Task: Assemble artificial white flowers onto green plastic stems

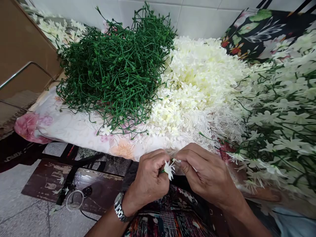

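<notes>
My left hand (151,177) is closed round a green artificial flower stem, and a white artificial flower (169,169) shows at its thumb. Close on the right, my right hand (203,176) pinches a small white and green piece near the same stem; the fingers partly hide it. Ahead of my hands lies a heap of loose white blossoms (195,79). To its left rises a big tangle of green plastic stems (118,69). White thread-like flower centres (214,123) are piled just beyond my right hand.
Assembled white flowers on stems (283,131) fill the right side. A flower-printed cloth (71,131) covers the work surface. At left stand a cardboard box (29,42) and a metal rod. A worn brown wooden board (98,184) lies low at left, with a clear round ring (75,200) by it.
</notes>
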{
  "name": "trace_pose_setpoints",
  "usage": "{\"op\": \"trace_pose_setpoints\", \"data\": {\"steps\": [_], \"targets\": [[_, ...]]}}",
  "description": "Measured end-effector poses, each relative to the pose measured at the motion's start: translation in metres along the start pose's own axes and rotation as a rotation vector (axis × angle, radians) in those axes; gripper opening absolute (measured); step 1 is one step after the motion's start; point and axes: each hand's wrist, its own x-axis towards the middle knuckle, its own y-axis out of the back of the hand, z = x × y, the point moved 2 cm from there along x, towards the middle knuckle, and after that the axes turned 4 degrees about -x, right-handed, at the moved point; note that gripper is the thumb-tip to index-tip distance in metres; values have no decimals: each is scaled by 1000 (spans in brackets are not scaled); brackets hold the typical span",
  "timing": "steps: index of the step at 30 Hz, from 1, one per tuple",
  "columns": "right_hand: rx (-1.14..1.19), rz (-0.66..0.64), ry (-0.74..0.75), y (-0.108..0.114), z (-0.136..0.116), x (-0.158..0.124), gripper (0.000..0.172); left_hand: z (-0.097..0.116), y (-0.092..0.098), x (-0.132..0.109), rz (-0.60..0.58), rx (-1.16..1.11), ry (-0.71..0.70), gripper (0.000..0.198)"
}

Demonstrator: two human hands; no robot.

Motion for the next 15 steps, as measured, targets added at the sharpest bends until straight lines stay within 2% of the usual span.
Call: {"op": "trace_pose_setpoints", "data": {"steps": [9, 15], "targets": [[-34, -45, -16, -1, -1, 3, 20, -1, -2, 0, -29, 40, 46, 20], [-74, -55, -23, -4, -2, 2, 22, -1, -4, 2, 15, 94, 25, 25]]}}
